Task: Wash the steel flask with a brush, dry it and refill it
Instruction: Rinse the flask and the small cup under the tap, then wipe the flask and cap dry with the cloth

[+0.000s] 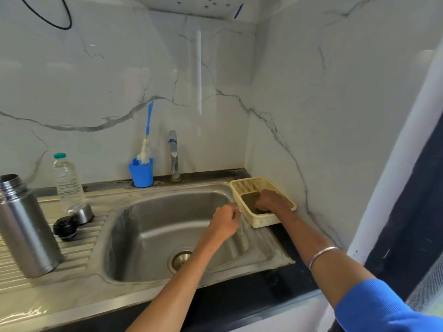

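Curled fingers of the right hand [271, 200] reach into the cream basket [261, 220], apparently gripping a dark cloth [249, 200]; left hand [224, 222] fingers curl loosely over the sink [153, 238] rim. Steel flask [22, 226] stands upright, uncapped, on the drainboard at far left.

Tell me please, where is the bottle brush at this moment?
In the head view, the bottle brush stands bristles-down in the blue cup on the counter behind the sink, against the wall just left of the tap.

Brushed steel flask [22, 226] and sink [148, 236], perforated cream plastic basket [249, 185], glossy veined marble wall [96, 80].
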